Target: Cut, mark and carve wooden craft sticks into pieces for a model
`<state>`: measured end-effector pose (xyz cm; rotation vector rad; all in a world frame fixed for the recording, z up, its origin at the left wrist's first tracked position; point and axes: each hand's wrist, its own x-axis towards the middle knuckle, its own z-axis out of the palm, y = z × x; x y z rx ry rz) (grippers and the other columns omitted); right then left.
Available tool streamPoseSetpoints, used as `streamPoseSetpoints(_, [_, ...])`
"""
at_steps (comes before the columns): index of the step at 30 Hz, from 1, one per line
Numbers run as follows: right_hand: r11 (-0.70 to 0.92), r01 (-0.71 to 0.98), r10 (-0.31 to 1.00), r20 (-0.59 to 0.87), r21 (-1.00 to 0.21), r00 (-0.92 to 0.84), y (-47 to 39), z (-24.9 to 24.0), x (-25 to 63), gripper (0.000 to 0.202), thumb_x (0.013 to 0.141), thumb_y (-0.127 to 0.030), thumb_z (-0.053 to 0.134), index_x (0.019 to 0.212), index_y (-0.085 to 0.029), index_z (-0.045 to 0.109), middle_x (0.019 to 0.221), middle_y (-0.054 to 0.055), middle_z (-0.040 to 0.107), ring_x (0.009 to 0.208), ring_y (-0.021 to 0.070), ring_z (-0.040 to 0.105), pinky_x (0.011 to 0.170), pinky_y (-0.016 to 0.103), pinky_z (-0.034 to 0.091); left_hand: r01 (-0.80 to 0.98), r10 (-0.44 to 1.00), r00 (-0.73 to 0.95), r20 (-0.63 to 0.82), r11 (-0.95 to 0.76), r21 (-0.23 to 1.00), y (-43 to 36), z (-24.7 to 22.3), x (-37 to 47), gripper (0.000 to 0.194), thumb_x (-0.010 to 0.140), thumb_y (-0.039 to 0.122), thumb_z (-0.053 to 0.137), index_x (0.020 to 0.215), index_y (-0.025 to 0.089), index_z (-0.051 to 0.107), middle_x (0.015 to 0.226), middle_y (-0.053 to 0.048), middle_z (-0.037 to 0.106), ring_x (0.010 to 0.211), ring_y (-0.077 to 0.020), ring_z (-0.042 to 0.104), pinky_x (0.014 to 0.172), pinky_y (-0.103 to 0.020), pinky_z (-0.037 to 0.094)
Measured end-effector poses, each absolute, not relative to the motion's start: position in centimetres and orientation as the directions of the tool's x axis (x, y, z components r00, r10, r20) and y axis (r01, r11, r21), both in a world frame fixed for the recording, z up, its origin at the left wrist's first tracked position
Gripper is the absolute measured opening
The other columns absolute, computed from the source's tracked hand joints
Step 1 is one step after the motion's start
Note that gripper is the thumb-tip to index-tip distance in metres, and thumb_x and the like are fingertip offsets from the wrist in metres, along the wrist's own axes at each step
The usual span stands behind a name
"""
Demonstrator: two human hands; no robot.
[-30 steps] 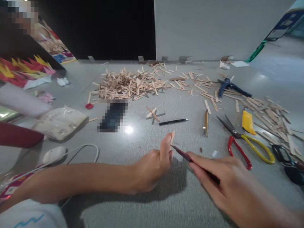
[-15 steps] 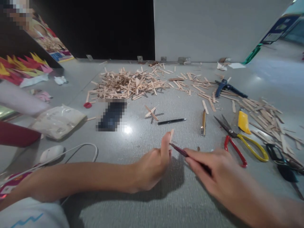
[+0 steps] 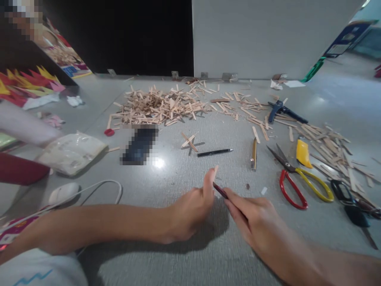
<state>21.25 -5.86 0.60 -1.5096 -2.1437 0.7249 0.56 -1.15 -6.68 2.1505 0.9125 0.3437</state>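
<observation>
My left hand [image 3: 190, 212] is closed on a short wooden stick [image 3: 216, 171], whose pale end sticks up past the thumb. In my right hand [image 3: 262, 222] is a slim dark-red pointed tool [image 3: 220, 190]; its tip meets the stick beside my left thumb, and I cannot tell its exact kind. Just beyond my hands lies a black pen [image 3: 214, 152]. Farther off, a few small sticks joined into a cross [image 3: 189, 142] stand on the grey tabletop [image 3: 166, 174].
A heap of wooden sticks [image 3: 160, 105] lies at the back. On the right are scissors [image 3: 288, 167], a yellow-handled tool [image 3: 303, 153], a cutter knife [image 3: 253, 155], and a dark blue clamp-like tool [image 3: 276, 110]. Leftward are a blurred-out dark device [image 3: 139, 145], a plastic packet [image 3: 74, 153] and a white mouse [image 3: 64, 193].
My right hand has moved left, closer to my left hand, with the dark-red tool. My left hand stays nearly in place, still holding the stick. The view has shifted slightly.
</observation>
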Motion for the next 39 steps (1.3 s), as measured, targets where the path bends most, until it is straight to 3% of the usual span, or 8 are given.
streamPoseSetpoints(3, [0.266,0.755,0.908,-0.107,-0.599,-0.405,-4.8,2.0,22.0,0.040,0.106,-0.025,0.049,0.079,-0.020,0.078,0.058,0.000,0.068,0.047,0.0132,0.056,0.051,0.027,0.040,0.506,0.665,0.746,0.039,-0.605,0.615,-1.2,-6.4,0.6,0.075,0.098,0.003,0.034,0.166,0.009,0.004,0.064,0.004,0.059,0.042,-0.0141,0.046,0.044,-0.022,0.029])
streamPoseSetpoints(8, [0.244,0.750,0.891,-0.164,-0.615,-0.424,-3.4,4.4,23.6,0.036,0.107,-0.030,0.052,0.091,-0.024,0.083,0.077,0.002,0.080,0.065,0.0179,0.070,0.061,0.027,0.050,0.405,0.605,0.791,0.088,-0.626,0.666,-1.0,-5.4,0.6,0.068,0.101,0.008,0.038,0.164,0.011,0.013,0.062,0.007,0.056,0.041,-0.0131,0.045,0.044,-0.021,0.028])
streamPoseSetpoints(12, [0.259,0.769,0.928,-0.070,-0.584,-0.366,-3.7,4.1,24.4,0.024,0.100,-0.032,0.063,0.116,-0.028,0.080,0.089,0.002,0.083,0.069,0.0181,0.072,0.064,0.027,0.052,0.309,0.694,0.716,0.073,-0.409,0.859,0.1,-4.5,1.0,0.069,0.107,0.032,0.052,0.166,0.016,0.019,0.075,0.003,0.066,0.049,-0.0121,0.056,0.050,-0.020,0.041])
streamPoseSetpoints(16, [0.192,0.800,0.955,-0.080,-0.569,-0.287,-3.3,4.4,25.0,0.032,0.106,-0.040,0.054,0.127,-0.027,0.076,0.060,-0.004,0.069,0.047,0.0139,0.058,0.051,0.025,0.041,0.187,0.824,0.566,-0.027,-0.096,0.978,1.6,-4.4,1.6,0.105,0.093,0.046,0.078,0.170,0.021,0.011,0.104,-0.005,0.074,0.050,-0.0082,0.059,0.049,-0.019,0.046])
streamPoseSetpoints(19, [0.100,0.777,0.953,-0.163,-0.621,-0.254,-2.9,4.7,24.8,0.036,0.110,-0.044,0.046,0.117,-0.023,0.074,0.055,-0.005,0.065,0.048,0.0138,0.058,0.050,0.025,0.039,0.157,0.813,0.582,0.004,-0.117,0.981,2.3,-4.9,1.9,0.084,0.094,0.047,0.077,0.161,0.017,0.036,0.109,-0.009,0.076,0.048,-0.0066,0.057,0.047,-0.018,0.044])
streamPoseSetpoints(24, [-0.035,0.683,0.912,-0.303,-0.729,-0.277,-2.8,4.2,23.6,0.039,0.110,-0.039,0.040,0.084,-0.022,0.064,0.056,-0.002,0.065,0.045,0.0117,0.051,0.046,0.024,0.036,0.178,0.792,0.593,0.143,-0.302,0.936,2.3,-5.1,2.1,0.033,0.104,0.045,0.062,0.109,0.013,0.069,0.070,0.002,0.066,0.045,-0.0066,0.047,0.046,-0.017,0.035])
streamPoseSetpoints(29, [-0.172,0.602,0.866,-0.411,-0.780,-0.286,-2.8,3.9,23.7,0.035,0.110,-0.041,0.041,0.096,-0.021,0.067,0.060,-0.002,0.062,0.045,0.0117,0.046,0.042,0.022,0.035,0.211,0.749,0.623,0.224,-0.437,0.875,2.3,-4.9,2.0,0.040,0.111,0.034,0.045,0.076,0.018,0.058,0.059,0.005,0.051,0.049,-0.0075,0.045,0.051,-0.017,0.037])
streamPoseSetpoints(39, [-0.190,0.488,0.811,-0.416,-0.852,-0.411,-2.9,2.8,23.4,0.039,0.112,-0.043,0.035,0.100,-0.024,0.067,0.067,-0.003,0.053,0.053,0.0137,0.045,0.043,0.022,0.037,0.299,0.666,0.689,0.287,-0.621,0.724,2.2,-6.2,1.5,0.025,0.108,0.024,0.036,0.086,0.022,0.048,0.063,0.007,0.048,0.051,-0.0101,0.040,0.052,-0.021,0.034])
